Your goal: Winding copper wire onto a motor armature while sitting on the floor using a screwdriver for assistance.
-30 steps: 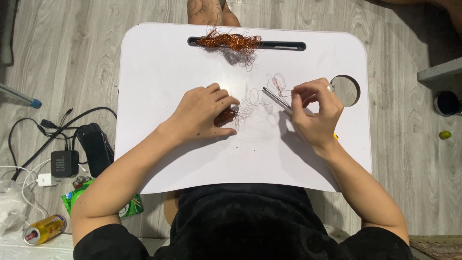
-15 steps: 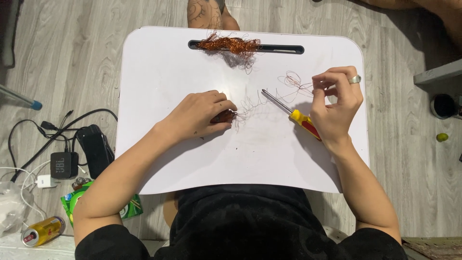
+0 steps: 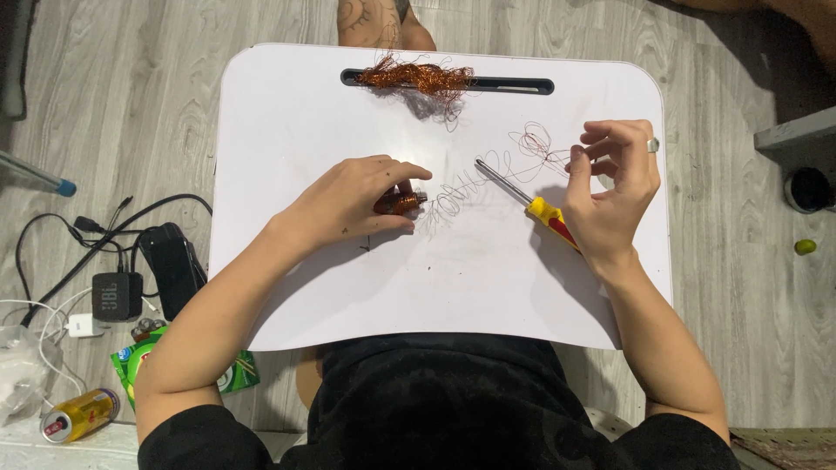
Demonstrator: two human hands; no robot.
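Head view looks down on your white lap table (image 3: 305,287). Near its middle, your left hand (image 3: 353,200) presses a small copper coil (image 3: 399,203) against the table. Thin wire (image 3: 461,193) curls from the coil toward your right hand (image 3: 610,191), which pinches the wire's end and holds a yellow screwdriver (image 3: 531,202). A copper wire clump (image 3: 414,78) sits at the table's far edge.

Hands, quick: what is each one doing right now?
Left hand: closed on a small copper-wound coil, pinning it to the white tray.
Right hand: pinching thin copper wire, screwdriver tucked under the palm.
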